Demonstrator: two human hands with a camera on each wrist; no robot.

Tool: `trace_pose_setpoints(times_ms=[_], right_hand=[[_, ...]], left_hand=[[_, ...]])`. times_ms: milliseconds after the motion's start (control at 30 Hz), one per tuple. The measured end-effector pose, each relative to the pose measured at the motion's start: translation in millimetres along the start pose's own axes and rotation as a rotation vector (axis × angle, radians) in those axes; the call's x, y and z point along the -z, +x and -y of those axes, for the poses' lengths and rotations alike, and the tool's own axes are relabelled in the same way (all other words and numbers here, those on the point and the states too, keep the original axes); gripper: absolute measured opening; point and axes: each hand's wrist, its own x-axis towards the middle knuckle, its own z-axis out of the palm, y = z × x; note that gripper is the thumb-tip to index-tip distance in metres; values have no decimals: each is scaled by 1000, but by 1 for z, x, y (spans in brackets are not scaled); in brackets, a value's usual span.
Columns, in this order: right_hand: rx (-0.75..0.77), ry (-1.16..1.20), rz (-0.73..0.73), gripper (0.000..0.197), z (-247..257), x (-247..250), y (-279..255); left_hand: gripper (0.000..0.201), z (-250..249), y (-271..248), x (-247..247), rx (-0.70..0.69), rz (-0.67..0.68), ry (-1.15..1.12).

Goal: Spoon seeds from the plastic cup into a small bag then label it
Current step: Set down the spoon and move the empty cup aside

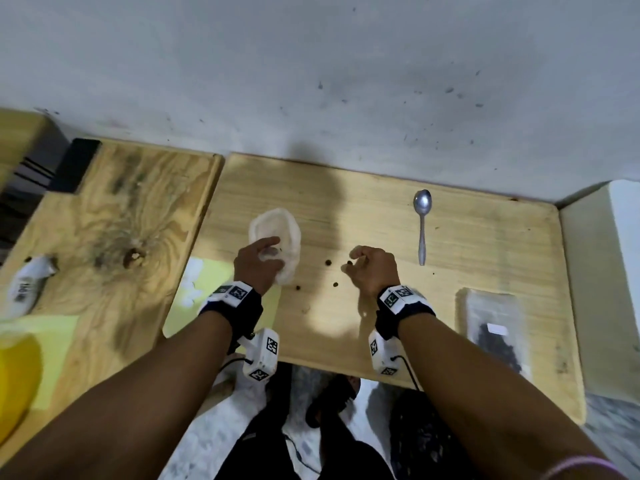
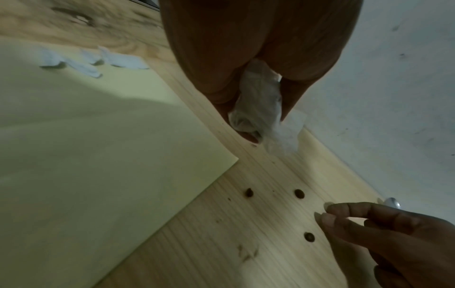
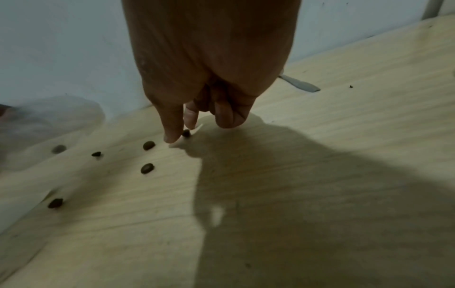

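A clear plastic cup (image 1: 277,233) lies tilted on the light wooden table (image 1: 485,244), and my left hand (image 1: 270,249) grips its near side. In the left wrist view the thin plastic cup (image 2: 256,101) is squeezed between my fingers. Several dark seeds (image 1: 328,262) lie loose on the wood between my hands. My right hand (image 1: 356,259) is curled low over the table, and its thumb and forefinger pinch one seed (image 3: 186,133). A metal spoon (image 1: 422,223) lies to the right of that hand. A small clear bag (image 1: 495,330) with dark seeds and a white label lies at the near right.
A pale yellow sheet (image 1: 194,282) with torn white label pieces lies left of my left wrist. A darker wooden board (image 1: 114,220) adjoins on the left, with a white object (image 1: 27,289) on it. The wall runs behind, and a white box (image 1: 602,271) stands at the right.
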Motion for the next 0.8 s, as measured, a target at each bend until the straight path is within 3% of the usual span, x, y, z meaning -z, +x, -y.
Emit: trace_pose_setpoints(times_ms=[100,400,533,800], right_hand=[[-9,-15,4,8,4,-7,1],[21,-147,-41,17,3,-19,-14],[61,-151,5,12,6,-18,-20],[-97,-108,-25,13,16,-20,-27]], left_hand=[[40,4,4,8,12,-2,-7],[40,7,17,22,-3,39,-22],[42,8,24,26,-37,72,12],[43,8,32,36,-59,108,25]])
